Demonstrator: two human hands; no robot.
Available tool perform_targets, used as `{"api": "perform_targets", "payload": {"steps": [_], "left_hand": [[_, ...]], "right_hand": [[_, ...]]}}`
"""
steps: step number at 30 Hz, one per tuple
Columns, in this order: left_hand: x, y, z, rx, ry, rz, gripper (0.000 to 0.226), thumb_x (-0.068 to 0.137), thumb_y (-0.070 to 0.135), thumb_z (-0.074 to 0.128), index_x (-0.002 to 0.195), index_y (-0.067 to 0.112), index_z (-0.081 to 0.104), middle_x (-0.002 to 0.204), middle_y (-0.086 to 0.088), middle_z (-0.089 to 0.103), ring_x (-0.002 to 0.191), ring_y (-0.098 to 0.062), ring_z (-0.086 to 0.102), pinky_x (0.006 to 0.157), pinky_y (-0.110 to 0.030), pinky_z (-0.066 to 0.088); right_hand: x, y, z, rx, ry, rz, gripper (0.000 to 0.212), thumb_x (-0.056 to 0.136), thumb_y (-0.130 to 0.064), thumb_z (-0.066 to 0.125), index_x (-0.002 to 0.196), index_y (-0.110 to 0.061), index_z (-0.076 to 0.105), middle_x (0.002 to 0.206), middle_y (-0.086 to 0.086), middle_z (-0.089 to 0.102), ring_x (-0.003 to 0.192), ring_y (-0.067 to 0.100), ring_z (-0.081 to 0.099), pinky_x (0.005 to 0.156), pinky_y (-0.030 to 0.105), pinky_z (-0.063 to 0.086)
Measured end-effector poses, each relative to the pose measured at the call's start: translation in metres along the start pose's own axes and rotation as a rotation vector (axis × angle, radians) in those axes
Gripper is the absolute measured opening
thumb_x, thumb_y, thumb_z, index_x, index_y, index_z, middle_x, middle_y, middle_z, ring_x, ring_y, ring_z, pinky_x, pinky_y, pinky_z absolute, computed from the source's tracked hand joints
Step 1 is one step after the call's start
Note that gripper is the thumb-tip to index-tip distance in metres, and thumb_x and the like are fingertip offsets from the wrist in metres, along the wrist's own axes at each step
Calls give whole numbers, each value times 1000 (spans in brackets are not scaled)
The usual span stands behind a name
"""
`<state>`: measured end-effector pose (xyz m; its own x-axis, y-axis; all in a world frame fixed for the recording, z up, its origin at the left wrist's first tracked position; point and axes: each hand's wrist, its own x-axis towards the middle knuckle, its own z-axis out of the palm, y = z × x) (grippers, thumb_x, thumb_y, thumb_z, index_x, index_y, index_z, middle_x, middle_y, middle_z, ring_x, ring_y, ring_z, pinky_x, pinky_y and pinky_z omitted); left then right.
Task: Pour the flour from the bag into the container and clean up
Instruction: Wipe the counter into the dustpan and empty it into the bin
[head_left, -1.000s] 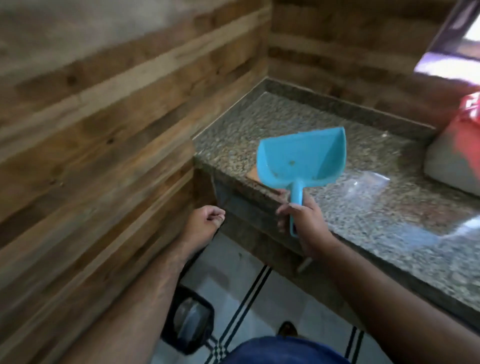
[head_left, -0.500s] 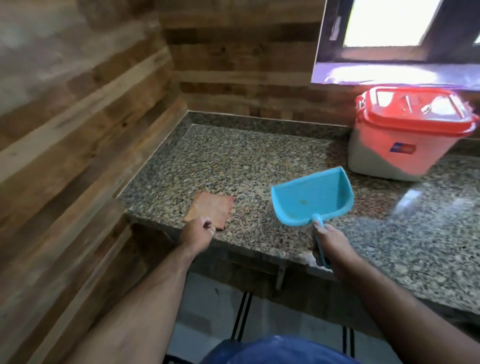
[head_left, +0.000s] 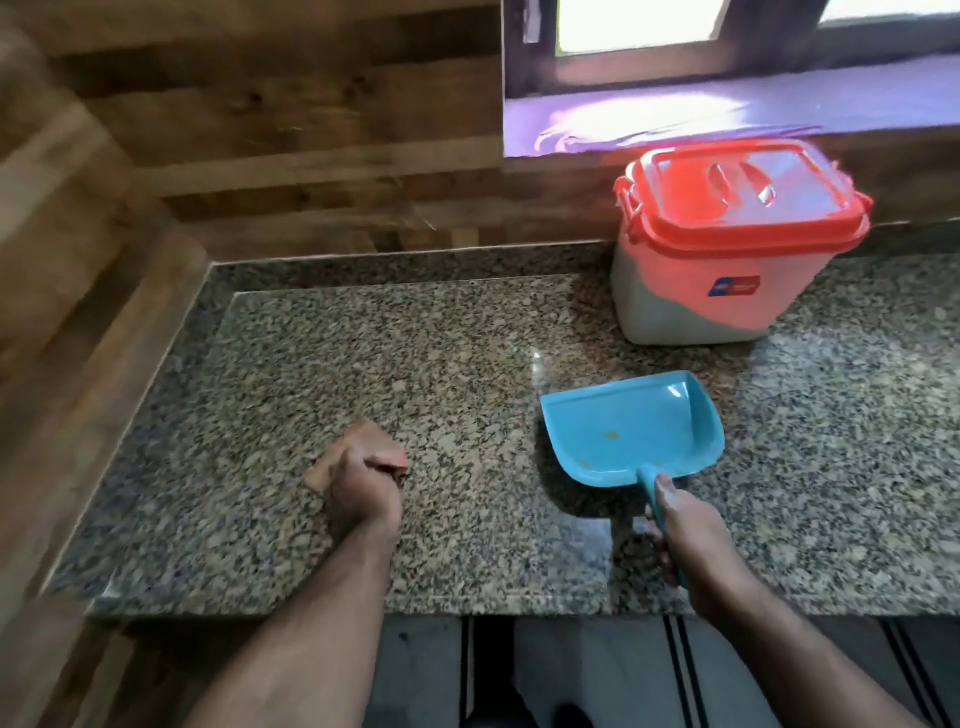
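A person stands at a speckled granite counter (head_left: 467, 364) set into a corner of wood-panelled walls, both bare forearms reaching over its front edge. The right hand (head_left: 691, 540) is wrapped around the handle of a blue plastic dustpan (head_left: 631, 428), thumb laid along the top of the handle, with the pan's flat body low over or resting on the counter, its open mouth facing left and away from the person; a few small yellowish specks lie inside it. To the left of the dustpan, well apart from it, the left hand (head_left: 363, 480) is curled over a small orange-brown cloth (head_left: 317, 475), bunching it against the stone, with only the cloth's edges showing from under the fingers. Behind the dustpan and to its right, against the back wall, stands the container (head_left: 727, 265), a translucent tub with white contents visible in its lower part and a red lid (head_left: 732, 189) closed on top. A window sill (head_left: 727, 117) runs above the container.
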<state>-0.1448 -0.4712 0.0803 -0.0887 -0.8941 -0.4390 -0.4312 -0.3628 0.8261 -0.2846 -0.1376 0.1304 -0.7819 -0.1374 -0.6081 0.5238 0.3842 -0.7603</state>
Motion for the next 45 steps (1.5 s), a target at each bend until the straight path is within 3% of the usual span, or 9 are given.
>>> {"api": "perform_targets", "payload": {"steps": [3,7,11,15,20,33,36,41,45], "left_hand": [[42,47,57,34,-291,135,33,95,41,54,107,25,80,99,-4,82,87,-32,76,74,-41,57],[91,105,153,348,-561,322,39,112,17,48,144,6,66,110,9,74,101,9,72,96,-12,51],[67,134,224,770,-714,674,45,113,11,47,157,9,52,162,-11,51,150,-25,47,105,0,34],[51,108,264,1176,-763,835,70,110,22,41,173,30,12,181,-10,-7,167,-32,-2,135,-43,8],[-2,65,258,1181,-812,865,79,107,14,38,172,36,-1,177,-5,-22,164,-29,-20,129,-45,-12],[-204,-80,184,1245,-898,973,81,101,10,47,173,33,16,182,-4,-7,167,-24,-11,135,-47,1],[-230,-103,165,1056,-910,940,68,102,8,49,167,22,38,179,-9,19,166,-24,16,134,-39,14],[-278,-87,140,306,-851,383,25,108,-4,47,120,-4,69,101,-12,68,83,-22,69,62,-17,55],[-267,-73,126,111,-817,140,29,105,7,57,130,17,66,111,-11,80,92,-29,81,79,-33,65]], "right_hand": [[15,-7,0,-13,93,-2,49,112,-51,47,90,-11,66,68,4,66,55,22,56,53,28,32],[31,-8,3,-45,174,41,54,113,-48,46,90,-4,68,71,11,67,50,21,55,53,29,33],[36,6,4,1,195,124,57,110,-55,45,81,-9,63,54,4,54,39,17,41,50,29,28],[26,12,-1,66,186,152,56,111,-54,44,81,-10,59,51,3,48,38,17,37,47,25,26],[8,20,-30,114,264,153,53,111,-55,46,81,-13,58,53,1,48,35,15,34,45,20,27],[-115,124,-137,213,247,150,47,109,-59,46,86,-19,56,55,-1,46,38,14,32,44,19,27],[-143,164,-152,215,222,172,50,109,-59,46,84,-17,57,54,-2,46,40,14,32,45,20,27],[-185,225,-152,231,161,233,51,110,-58,43,90,-14,58,52,-2,46,40,13,32,45,21,26],[-203,251,-141,204,111,248,50,111,-56,43,90,-13,58,54,-1,48,41,13,33,45,22,26]]}}
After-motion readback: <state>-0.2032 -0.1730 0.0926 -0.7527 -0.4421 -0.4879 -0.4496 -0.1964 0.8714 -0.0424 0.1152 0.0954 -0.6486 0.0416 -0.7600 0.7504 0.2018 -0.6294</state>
